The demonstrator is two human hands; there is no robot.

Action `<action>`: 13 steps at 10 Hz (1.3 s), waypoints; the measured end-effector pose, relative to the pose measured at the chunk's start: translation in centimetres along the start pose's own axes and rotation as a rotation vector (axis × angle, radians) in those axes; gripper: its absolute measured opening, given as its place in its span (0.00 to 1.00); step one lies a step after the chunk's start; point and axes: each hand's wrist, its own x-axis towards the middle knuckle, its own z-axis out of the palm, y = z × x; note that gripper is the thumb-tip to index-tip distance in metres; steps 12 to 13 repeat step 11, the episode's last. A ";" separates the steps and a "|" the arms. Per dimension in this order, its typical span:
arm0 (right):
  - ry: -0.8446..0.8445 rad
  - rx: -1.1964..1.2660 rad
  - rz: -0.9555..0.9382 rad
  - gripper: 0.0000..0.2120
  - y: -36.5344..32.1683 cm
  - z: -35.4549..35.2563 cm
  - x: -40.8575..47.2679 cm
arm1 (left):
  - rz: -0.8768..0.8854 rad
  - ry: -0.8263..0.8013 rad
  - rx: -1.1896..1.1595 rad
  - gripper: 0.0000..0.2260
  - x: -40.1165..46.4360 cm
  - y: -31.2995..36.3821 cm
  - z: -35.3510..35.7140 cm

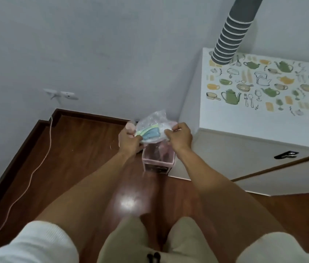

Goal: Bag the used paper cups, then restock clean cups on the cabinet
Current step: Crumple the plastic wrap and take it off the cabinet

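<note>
Both hands hold a clear plastic bag of used cups above a pink bin beside the cabinet

The left hand [130, 141] pinches the left edge of the clear plastic bag [152, 126]; the right hand [180, 138] pinches its right edge with curled fingers. Crushed cups [149, 134], green and blue, show through the film. The pink bin [158, 162] stands on the wood floor [77, 149], directly under the bag, against the cabinet [244, 154]. A tall stack of grey cups [229, 40] stands on the patterned cabinet top, near its rear left corner
</note>
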 end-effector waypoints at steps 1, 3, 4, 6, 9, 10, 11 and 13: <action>0.011 -0.096 -0.007 0.06 4.0 2.6 1.5 | -0.090 0.027 -0.051 0.06 2.5 -5.9 0.1; -0.005 -0.258 0.001 0.07 12.3 8.7 7.2 | -0.263 -0.066 -0.187 0.12 10.6 -17.2 2.1; 0.014 -0.310 0.011 0.10 15.6 11.0 10.4 | -0.285 -0.146 -0.239 0.13 14.6 -21.1 3.6; 0.039 -0.368 -0.013 0.21 18.3 12.8 13.1 | -0.159 -0.198 -0.043 0.10 18.2 -22.7 4.3; -0.094 -0.399 -0.074 0.11 8.0 7.9 6.6 | -0.017 -0.098 0.282 0.06 12.5 -9.5 0.3; -0.106 -0.344 -0.106 0.10 1.1 4.8 2.7 | 0.074 -0.139 0.352 0.09 7.2 -0.7 0.2; -0.118 -0.271 -0.133 0.13 -4.9 2.7 0.3 | 0.263 -0.133 0.556 0.13 3.1 6.3 0.3; -0.118 -0.271 -0.133 0.13 -4.9 2.7 0.3 | 0.263 -0.133 0.556 0.13 3.1 6.3 0.3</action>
